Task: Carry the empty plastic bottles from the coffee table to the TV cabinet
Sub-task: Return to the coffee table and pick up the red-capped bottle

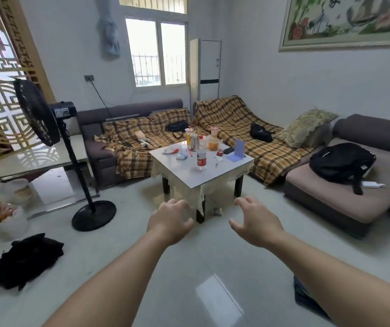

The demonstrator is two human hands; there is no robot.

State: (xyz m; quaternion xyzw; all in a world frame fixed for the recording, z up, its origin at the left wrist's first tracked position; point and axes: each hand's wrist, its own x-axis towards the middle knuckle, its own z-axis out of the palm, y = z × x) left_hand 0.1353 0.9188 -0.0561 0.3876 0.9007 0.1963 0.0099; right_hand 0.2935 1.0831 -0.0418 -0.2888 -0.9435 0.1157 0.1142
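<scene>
A clear plastic bottle with a red label (pixel 201 159) stands upright near the middle of the white coffee table (pixel 189 175). A second bottle with a pale label (pixel 194 142) stands farther back among cups. My left hand (pixel 170 221) and my right hand (pixel 256 224) reach forward over the floor, short of the table's near corner. Both hands hold nothing and their fingers are spread and curled. The TV cabinet is not in view.
A black standing fan (pixel 38 114) stands on the left, its round base (pixel 93 215) on the floor. Plaid-covered sofas (pixel 231 119) wrap behind and to the right of the table. A black backpack (pixel 342 161) lies on the right sofa, dark clothes (pixel 26 260) on the floor.
</scene>
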